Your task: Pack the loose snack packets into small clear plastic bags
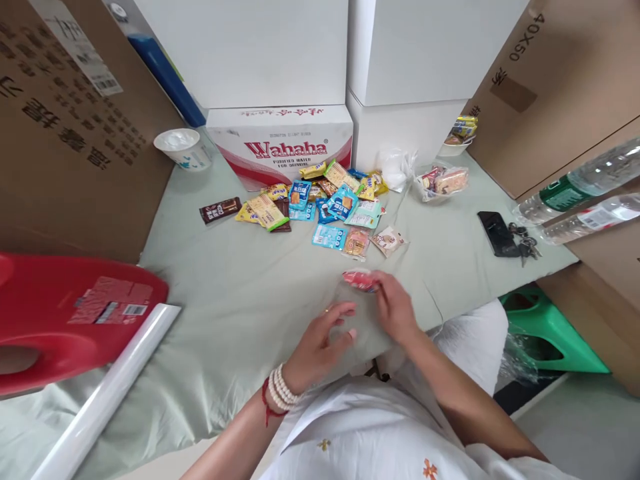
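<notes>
My left hand (320, 340) and my right hand (395, 310) meet over a clear plastic bag (357, 317) lying on the pale green cloth (240, 300). The right hand's fingers pinch a small red snack packet (359, 280) at the bag's far end. The left hand, beads and a red string at its wrist, rests curled on the bag's near side. A heap of small snack packets (325, 200) lies beyond the hands, in front of a Wahaha carton (283, 143).
A red plastic stool (65, 320) and a roll of clear film (105, 397) lie at the left. A paper cup (183, 148), a black phone with keys (497, 233), two water bottles (580, 190), cardboard boxes and a green stool (550, 330) ring the cloth.
</notes>
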The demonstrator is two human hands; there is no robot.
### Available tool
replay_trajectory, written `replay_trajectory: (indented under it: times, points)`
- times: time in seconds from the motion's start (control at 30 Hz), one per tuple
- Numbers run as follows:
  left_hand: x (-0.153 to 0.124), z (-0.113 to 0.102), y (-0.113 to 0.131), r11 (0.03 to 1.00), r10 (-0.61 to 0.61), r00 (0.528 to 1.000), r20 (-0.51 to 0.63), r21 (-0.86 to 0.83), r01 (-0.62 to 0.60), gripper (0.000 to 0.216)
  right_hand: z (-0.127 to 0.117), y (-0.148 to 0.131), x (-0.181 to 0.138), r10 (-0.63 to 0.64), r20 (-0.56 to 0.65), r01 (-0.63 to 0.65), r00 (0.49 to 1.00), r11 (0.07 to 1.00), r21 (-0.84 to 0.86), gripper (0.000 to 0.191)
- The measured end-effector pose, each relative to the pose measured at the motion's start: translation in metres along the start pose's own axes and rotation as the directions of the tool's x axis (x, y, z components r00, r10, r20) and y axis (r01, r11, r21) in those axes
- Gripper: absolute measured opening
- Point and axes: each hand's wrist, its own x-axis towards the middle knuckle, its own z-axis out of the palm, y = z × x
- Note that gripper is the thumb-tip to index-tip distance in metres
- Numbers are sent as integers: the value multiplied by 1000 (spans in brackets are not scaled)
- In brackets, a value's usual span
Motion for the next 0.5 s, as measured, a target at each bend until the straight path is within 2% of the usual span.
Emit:
replay_trajectory:
  times: [0.07, 0.13, 0.2, 0.27, 0.33, 0.4, 0.5]
  points:
    - [-15, -9, -14, 980, 52, 991, -122, 199, -26, 32, -35, 27, 31, 57, -126, -68, 990, 994, -84, 30]
    - [-36, -22, -32, 918, 150, 949, -276, 397, -29, 27, -78, 63, 80, 78, -283, -142, 956, 967, -212, 34]
    - [-58, -36, -50, 848, 217, 898, -384, 529, 22, 25, -121, 104, 143, 80, -385, -218, 919, 918, -331, 40]
    - [-78, -43, -64, 790, 251, 873, -419, 610, 66, 23, -152, 144, 214, 152, -420, -331, 895, 857, -395, 48]
    - [-92, -44, -73, 745, 289, 858, -424, 663, 77, 21, -166, 176, 280, 218, -414, -397, 884, 819, -415, 60]
    - [-99, -38, -79, 687, 369, 841, -395, 725, 39, 23, -162, 195, 328, 197, -407, -388, 892, 795, -467, 55]
    - [-100, -29, -83, 592, 475, 811, -342, 806, -7, 28, -138, 205, 356, 79, -245, -217, 966, 760, -612, 69]
